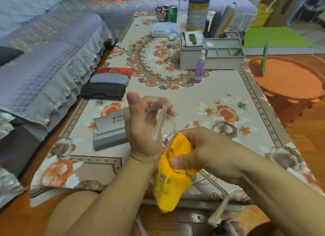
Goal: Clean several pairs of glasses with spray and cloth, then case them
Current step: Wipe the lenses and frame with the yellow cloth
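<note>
Holding: left hand (140,123) raised above the worktop, fingers curled round a clear-framed pair of glasses (162,123), thumb pointing up.
Wiping: right hand (198,147) pinches a bright yellow cleaning cloth with printed lettering (171,179) around the lower lens; thumb pressed on the cloth, fingers closed behind it.
Glasses position: in the air between both hands, one transparent temple arm running up across the left palm (the other temple blurs low at the right forearm).
Open case: pale grey hinged glasses case (109,130) lies lid-up on the floral-patterned tablecloth (219,88), just left of the left hand.
Closed cases: black hard case (102,91), grey rounded case (110,79) and red printed case (114,72) lined up near the worktop's left edge.
Spray: small purple spray bottle with a white nozzle (200,68) stands upright mid-worktop, beside a grey plastic tissue-box organiser (193,54).
Beyond: tall metal tin (197,12) at the far end.
</note>
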Tool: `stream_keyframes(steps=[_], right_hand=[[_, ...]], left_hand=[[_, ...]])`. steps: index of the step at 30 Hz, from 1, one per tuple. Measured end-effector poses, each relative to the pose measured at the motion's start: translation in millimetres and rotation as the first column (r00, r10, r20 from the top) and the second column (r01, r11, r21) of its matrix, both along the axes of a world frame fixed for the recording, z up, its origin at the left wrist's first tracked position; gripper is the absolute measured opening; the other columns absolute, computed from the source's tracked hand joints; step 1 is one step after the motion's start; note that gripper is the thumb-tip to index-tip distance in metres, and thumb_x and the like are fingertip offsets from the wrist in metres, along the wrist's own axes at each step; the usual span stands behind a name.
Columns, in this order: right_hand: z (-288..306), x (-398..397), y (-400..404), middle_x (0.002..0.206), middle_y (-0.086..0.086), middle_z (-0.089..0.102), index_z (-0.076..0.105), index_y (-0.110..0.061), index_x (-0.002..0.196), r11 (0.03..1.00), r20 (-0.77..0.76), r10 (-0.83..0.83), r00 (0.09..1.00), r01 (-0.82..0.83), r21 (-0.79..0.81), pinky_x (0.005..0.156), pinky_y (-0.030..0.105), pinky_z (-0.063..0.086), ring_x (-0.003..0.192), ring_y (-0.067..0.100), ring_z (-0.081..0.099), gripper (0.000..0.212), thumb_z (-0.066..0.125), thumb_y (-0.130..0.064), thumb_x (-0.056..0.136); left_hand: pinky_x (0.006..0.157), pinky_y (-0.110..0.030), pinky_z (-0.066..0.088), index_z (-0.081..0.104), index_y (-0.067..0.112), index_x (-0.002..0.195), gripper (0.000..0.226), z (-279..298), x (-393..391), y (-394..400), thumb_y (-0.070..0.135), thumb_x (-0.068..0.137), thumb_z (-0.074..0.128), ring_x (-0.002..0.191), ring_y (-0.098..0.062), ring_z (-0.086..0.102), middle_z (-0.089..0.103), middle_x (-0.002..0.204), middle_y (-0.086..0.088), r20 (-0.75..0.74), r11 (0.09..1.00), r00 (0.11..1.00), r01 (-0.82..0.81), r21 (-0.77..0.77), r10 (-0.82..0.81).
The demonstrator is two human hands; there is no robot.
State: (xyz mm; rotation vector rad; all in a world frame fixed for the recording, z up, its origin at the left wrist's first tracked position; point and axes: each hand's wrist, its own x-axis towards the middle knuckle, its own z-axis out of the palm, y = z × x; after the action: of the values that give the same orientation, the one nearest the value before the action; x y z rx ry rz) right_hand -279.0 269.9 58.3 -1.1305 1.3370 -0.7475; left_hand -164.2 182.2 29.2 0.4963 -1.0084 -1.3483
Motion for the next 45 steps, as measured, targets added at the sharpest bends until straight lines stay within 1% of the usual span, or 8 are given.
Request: stream_keyframes(steps=[7, 11, 15, 19, 24, 28, 39, 45], right_hand=[[5.3, 1.8, 1.4, 0.084, -0.001, 0.077, 0.08, -0.032, 0.076, 0.998, 0.132, -0.015, 0.991, 0.023, -0.063, 0.071, 0.022, 0.055, 0.078, 0.011, 0.072, 0.034, 0.062, -0.01, 0.096], [-10.4, 0.3, 1.0, 0.097, 0.021, 0.069, 0.069, 0.006, 0.108, 0.992, 0.339, -0.124, 0.932, 0.104, 0.076, 0.08, 0.04, 0.054, 0.085, 0.03, 0.065, 0.03, 0.057, -0.019, 0.097], [-9.7, -2.7, 1.4, 0.112, 0.024, 0.071, 0.065, 0.007, 0.12, 0.983, 0.455, -0.09, 0.886, 0.006, 0.184, 0.087, 0.04, 0.059, 0.098, 0.032, 0.069, 0.031, 0.059, -0.009, 0.094], [-12.5, -7.2, -1.7, 0.112, 0.034, 0.067, 0.066, 0.01, 0.113, 0.984, 0.406, 0.034, 0.913, -0.102, 0.147, 0.1, 0.059, 0.048, 0.104, 0.042, 0.064, 0.028, 0.062, 0.001, 0.086], [-12.2, -5.2, -3.6, 0.086, 0.016, 0.074, 0.074, -0.005, 0.089, 0.976, 0.371, 0.126, 0.92, -0.181, 0.12, 0.086, 0.047, 0.056, 0.08, 0.031, 0.072, 0.022, 0.065, 0.015, 0.082], [-11.7, 0.6, -2.9, 0.094, 0.028, 0.073, 0.073, 0.003, 0.092, 0.991, 0.176, 0.074, 0.982, -0.092, 0.095, 0.094, 0.064, 0.053, 0.092, 0.048, 0.07, 0.023, 0.078, -0.002, 0.071], [-7.2, 0.5, 4.9, 0.086, 0.015, 0.075, 0.066, 0.004, 0.095, 0.963, 0.428, 0.0, 0.904, -0.116, 0.245, 0.058, 0.023, 0.057, 0.067, 0.018, 0.073, 0.018, 0.049, 0.005, 0.099], [-7.4, 0.6, -0.4, 0.083, 0.017, 0.076, 0.069, 0.009, 0.096, 0.915, 0.382, 0.057, 0.923, -0.201, 0.351, 0.067, 0.032, 0.063, 0.068, 0.021, 0.075, 0.013, 0.057, 0.007, 0.094]], left_hand=[[0.073, -0.036, 0.051, 0.064, 0.008, 0.055, 0.083, 4.8, 0.4, -1.7, 0.057, 0.104, 0.017, 0.067, -0.033, 0.059, 0.058, 0.056, -0.012, -0.05, 0.97, 0.983, 0.18, 0.164, -0.174], [0.066, -0.035, 0.053, 0.061, 0.002, 0.055, 0.084, 10.3, 3.6, -3.6, 0.062, 0.1, 0.023, 0.063, -0.034, 0.058, 0.054, 0.055, -0.015, -0.081, 0.957, 0.977, 0.21, 0.2, -0.198], [0.064, -0.035, 0.055, 0.061, -0.001, 0.056, 0.083, 10.6, 6.1, -3.4, 0.064, 0.093, 0.025, 0.063, -0.034, 0.058, 0.055, 0.055, -0.017, -0.04, 0.966, 0.984, 0.181, 0.183, -0.176], [0.067, -0.039, 0.054, 0.06, -0.003, 0.066, 0.079, 5.2, 5.0, -2.7, 0.062, 0.092, 0.024, 0.062, -0.034, 0.06, 0.056, 0.056, -0.018, -0.017, 0.973, 0.988, 0.154, 0.173, -0.153], [0.072, -0.041, 0.054, 0.059, -0.005, 0.072, 0.077, 3.4, 6.4, -3.2, 0.062, 0.092, 0.026, 0.062, -0.036, 0.062, 0.056, 0.058, -0.02, 0.008, 0.98, 0.997, 0.076, 0.185, -0.079], [0.08, -0.05, 0.049, 0.063, -0.006, 0.071, 0.08, 1.0, 6.8, -4.7, 0.064, 0.094, 0.03, 0.071, -0.045, 0.059, 0.057, 0.067, -0.023, 0.061, 0.993, 0.996, 0.064, 0.101, -0.07], [0.066, -0.04, 0.055, 0.059, -0.003, 0.074, 0.076, 9.4, 11.0, -9.1, 0.063, 0.096, 0.028, 0.059, -0.033, 0.06, 0.054, 0.061, -0.021, 0.016, 0.972, 0.994, 0.103, 0.209, -0.109], [0.083, -0.052, 0.048, 0.065, -0.003, 0.064, 0.082, 4.2, 8.8, -9.8, 0.067, 0.093, 0.034, 0.071, -0.04, 0.06, 0.058, 0.063, -0.021, 0.072, 0.975, 0.991, 0.093, 0.202, -0.109]])
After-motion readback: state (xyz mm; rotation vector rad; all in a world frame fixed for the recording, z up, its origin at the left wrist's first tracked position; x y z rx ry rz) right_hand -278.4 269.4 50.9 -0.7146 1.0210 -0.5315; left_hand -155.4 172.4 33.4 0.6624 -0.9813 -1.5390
